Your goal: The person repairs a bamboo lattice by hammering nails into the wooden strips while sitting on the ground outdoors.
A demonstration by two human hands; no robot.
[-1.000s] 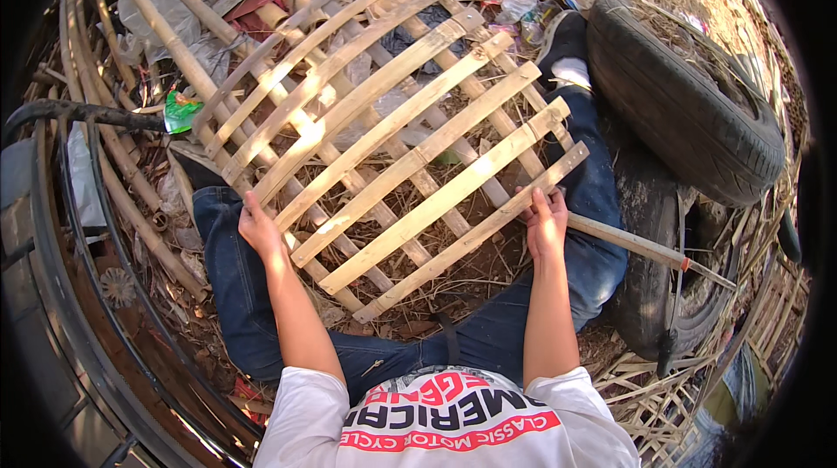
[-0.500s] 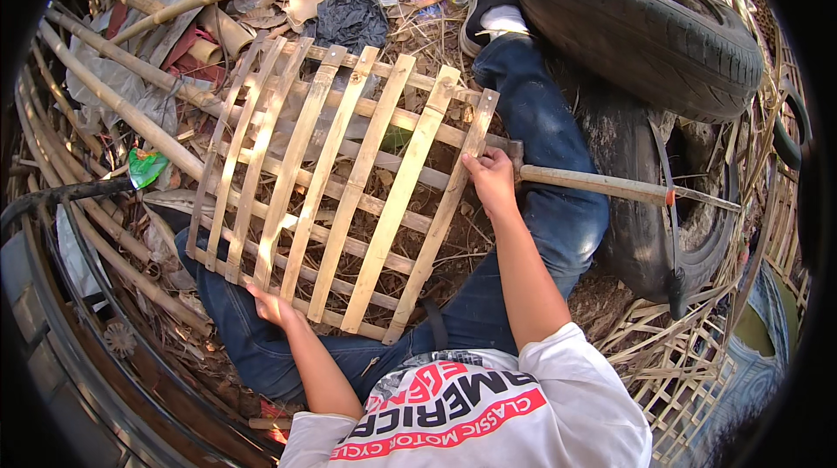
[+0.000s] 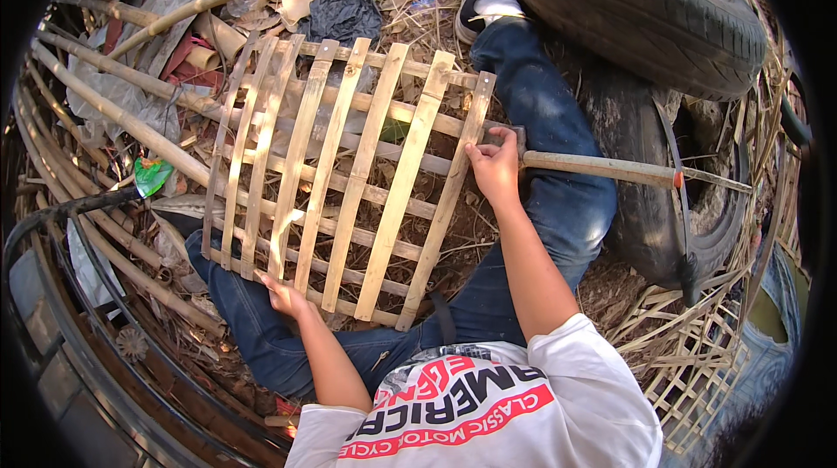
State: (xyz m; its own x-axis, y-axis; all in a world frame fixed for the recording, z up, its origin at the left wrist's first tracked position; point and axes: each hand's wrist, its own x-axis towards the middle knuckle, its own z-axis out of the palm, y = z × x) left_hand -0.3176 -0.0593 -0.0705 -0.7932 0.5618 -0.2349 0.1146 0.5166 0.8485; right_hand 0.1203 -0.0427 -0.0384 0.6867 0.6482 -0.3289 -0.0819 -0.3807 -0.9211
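Note:
A lattice panel of pale bamboo slats [image 3: 371, 147] lies tilted across my lap, its upright slats fastened over several crosspieces. My left hand [image 3: 286, 298] grips its lower edge near the bottom left, with the thumb on top. At the panel's right side, my right hand [image 3: 495, 173] pinches the outermost slat; some fingertips are hidden. A hammer [image 3: 602, 166] with a wooden handle rests across my right leg, its dark head just beyond my right hand. That hand is close to the head, but I cannot tell whether they touch.
Worn tyres [image 3: 636, 19] stand at the upper right. Long bamboo poles [image 3: 131, 123] run along the left, beside a black metal frame [image 3: 35, 215]. Plastic bags [image 3: 344, 14] and litter lie ahead. A woven bamboo lattice [image 3: 697, 363] sits at the lower right.
The panel has shifted slightly, its lower edge moving up and right in view. Both hands keep their hold on it. The left hand has moved slightly right along with it.

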